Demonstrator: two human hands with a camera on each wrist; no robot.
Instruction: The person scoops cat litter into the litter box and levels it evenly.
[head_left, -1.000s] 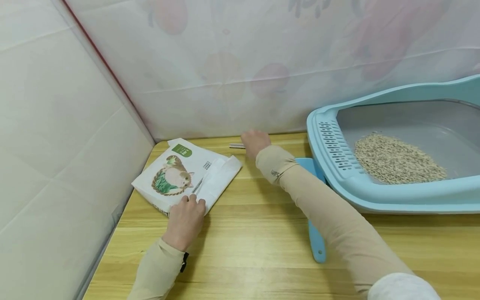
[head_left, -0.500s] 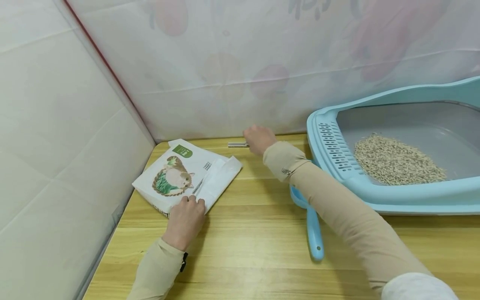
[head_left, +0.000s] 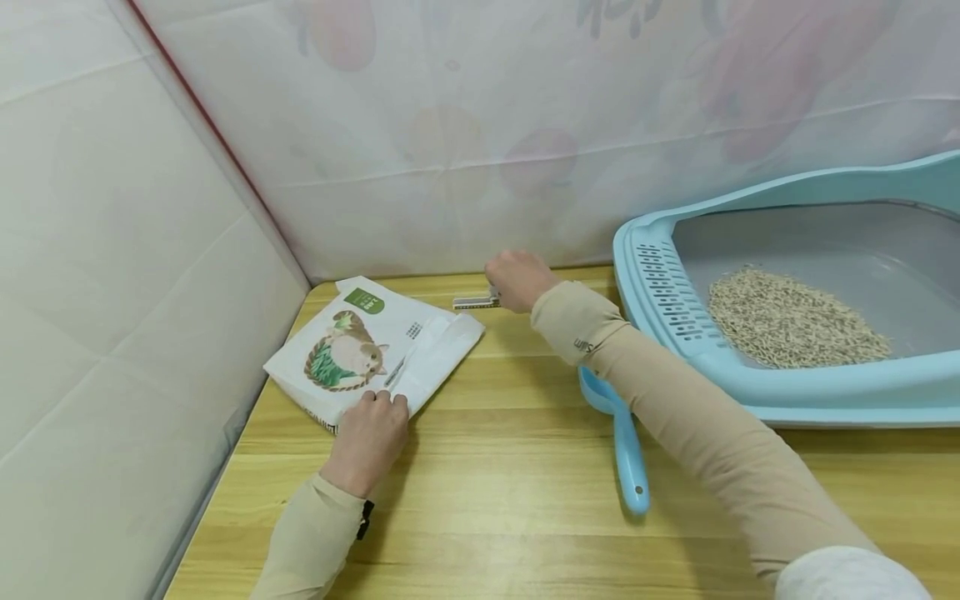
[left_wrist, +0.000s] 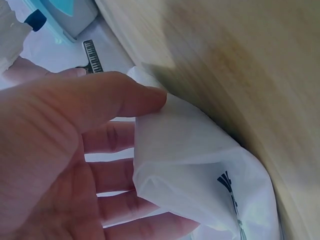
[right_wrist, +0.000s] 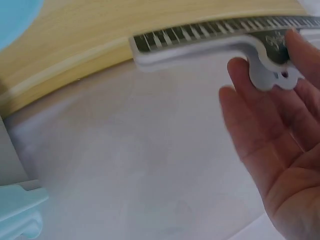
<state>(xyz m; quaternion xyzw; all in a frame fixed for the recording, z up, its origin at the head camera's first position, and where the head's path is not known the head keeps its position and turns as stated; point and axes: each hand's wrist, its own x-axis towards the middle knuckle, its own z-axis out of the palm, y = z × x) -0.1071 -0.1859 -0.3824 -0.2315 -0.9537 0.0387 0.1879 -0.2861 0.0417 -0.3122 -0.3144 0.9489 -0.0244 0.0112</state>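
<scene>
A white bag printed with a cat in a basket lies at the table's back left corner. My left hand pinches its near edge; in the left wrist view, the thumb lies over the white fold and the fingers spread beneath. To the right of the bag, my right hand holds a clip with a long piano-key patterned bar. Seen from the right wrist, thumb and fingers pinch the scalloped grip of this clip. A thin pen-like shape shows on the bag near my left fingers.
A light blue litter box stands at the right, with a heap of pellet litter inside. Partly under my right forearm lies a blue scoop. A fabric wall closes off the table's back edge, another the left.
The clip has shifted from the table's back edge slightly towards me in my right hand. My right forearm has moved a little right, uncovering more of the scoop. My left hand stays on the bag.
</scene>
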